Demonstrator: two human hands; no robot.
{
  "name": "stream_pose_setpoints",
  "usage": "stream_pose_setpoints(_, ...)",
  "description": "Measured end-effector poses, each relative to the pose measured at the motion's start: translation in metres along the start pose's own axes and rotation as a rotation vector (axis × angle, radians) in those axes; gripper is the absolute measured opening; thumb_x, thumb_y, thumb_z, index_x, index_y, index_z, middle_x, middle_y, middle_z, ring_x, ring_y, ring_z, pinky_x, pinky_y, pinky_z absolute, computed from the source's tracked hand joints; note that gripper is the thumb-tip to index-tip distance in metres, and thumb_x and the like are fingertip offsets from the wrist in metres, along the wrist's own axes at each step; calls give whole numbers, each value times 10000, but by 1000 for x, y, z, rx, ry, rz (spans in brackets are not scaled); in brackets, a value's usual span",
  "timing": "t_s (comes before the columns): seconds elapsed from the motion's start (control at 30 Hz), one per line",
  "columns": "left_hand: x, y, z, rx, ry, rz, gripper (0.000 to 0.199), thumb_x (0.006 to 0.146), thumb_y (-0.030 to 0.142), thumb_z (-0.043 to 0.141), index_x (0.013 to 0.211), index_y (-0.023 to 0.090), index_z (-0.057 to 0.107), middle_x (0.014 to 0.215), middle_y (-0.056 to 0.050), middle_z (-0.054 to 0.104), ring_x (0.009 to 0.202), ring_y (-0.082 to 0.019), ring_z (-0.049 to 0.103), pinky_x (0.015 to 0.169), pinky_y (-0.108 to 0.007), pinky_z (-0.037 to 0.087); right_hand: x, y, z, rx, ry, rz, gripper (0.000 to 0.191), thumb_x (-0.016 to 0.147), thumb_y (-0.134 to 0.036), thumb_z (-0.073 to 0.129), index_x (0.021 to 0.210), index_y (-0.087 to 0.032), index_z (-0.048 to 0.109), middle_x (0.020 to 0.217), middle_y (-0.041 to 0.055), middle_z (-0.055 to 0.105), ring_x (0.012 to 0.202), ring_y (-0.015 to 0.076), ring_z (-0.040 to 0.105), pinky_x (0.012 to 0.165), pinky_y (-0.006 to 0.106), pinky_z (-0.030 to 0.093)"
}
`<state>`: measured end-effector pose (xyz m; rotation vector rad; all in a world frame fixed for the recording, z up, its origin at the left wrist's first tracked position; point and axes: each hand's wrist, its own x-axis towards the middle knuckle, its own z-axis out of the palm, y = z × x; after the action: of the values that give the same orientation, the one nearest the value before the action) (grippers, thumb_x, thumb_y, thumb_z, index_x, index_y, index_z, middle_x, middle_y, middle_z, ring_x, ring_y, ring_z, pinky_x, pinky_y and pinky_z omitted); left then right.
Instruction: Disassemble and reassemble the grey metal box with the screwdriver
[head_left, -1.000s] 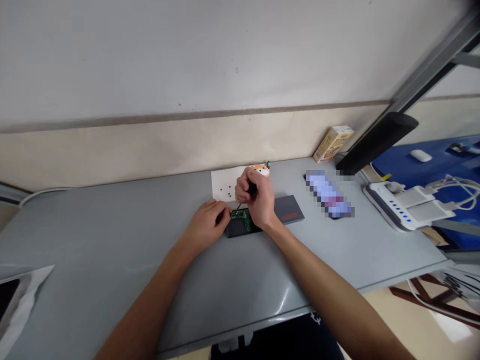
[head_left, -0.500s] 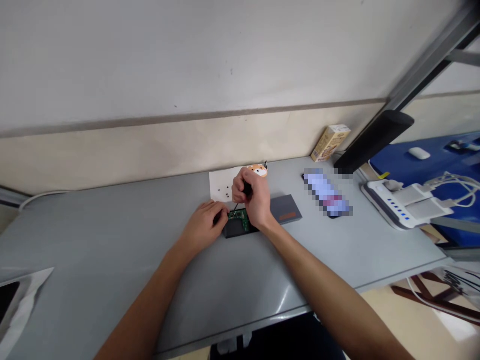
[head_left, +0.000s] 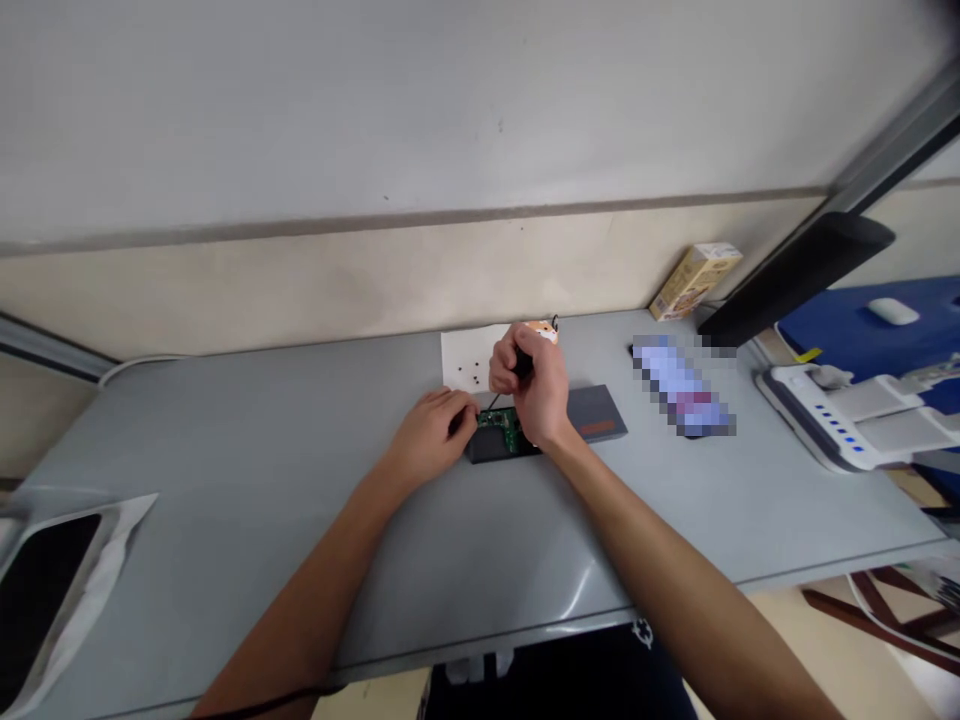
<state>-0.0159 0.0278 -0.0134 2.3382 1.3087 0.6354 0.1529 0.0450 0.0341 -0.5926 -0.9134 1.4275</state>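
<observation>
**Screwdriver on the green board, both hands at the dark case**

We see the right hand closed in a fist around a small black screwdriver, its thin shaft slanting down and to the left toward the green circuit board. Whether the tip touches the board we cannot tell; it is too small to make out. The left hand lies just left of it, palm down, fingers curled together, with the fingertips pressed against the left end of the dark case that holds the board. We cannot tell whether those fingers pinch anything.

The case sits on the grey table, near the middle and toward the wall. Just right of the right hand, touching or nearly touching the case, lies a flat grey cover with an orange mark near its front edge. Behind the hands a white sheet of paper carries a few small dark screws, and an orange and white figure peeks out above the right fist.

Further right lies a blurred phone-like slab, then a small yellow carton by the wall, and a white device with blue lights. At the far left edge lies a dark pouch with a pale border.
</observation>
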Motion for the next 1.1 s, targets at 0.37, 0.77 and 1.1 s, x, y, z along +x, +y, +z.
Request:
stream_pose_setpoints(0.37, 0, -1, 1, -16, 8, 2, 169, 988, 220, 461, 926, 210, 618, 925, -39, 697, 910, -216, 632, 889, -388, 488, -1, 1, 0, 10, -4, -18, 350, 919, -443, 542, 680, -234, 394, 595, -54, 290, 522, 98, 242, 495, 258, 216)
stream_pose_setpoints(0.77, 0, -2, 0, -20, 0, 4, 162, 991, 211, 465, 932, 203, 616, 921, -39, 684, 906, -212, 612, 885, -390, 476, 1, 3, -3, 74, -15, -5, 333, 927, -412, 536, 683, -230, 401, 592, -61, 292, 511, 89, 231, 495, 257, 209)
stream_pose_setpoints(1.1, 0, -1, 0, -16, 6, 2, 162, 991, 211, 468, 929, 210, 617, 903, -28, 679, 896, -207, 613, 869, -375, 470, 0, 1, -1, 38, 23, 9, 351, 908, -452, 539, 680, -236, 381, 589, -59, 290, 513, 96, 239, 486, 251, 239)
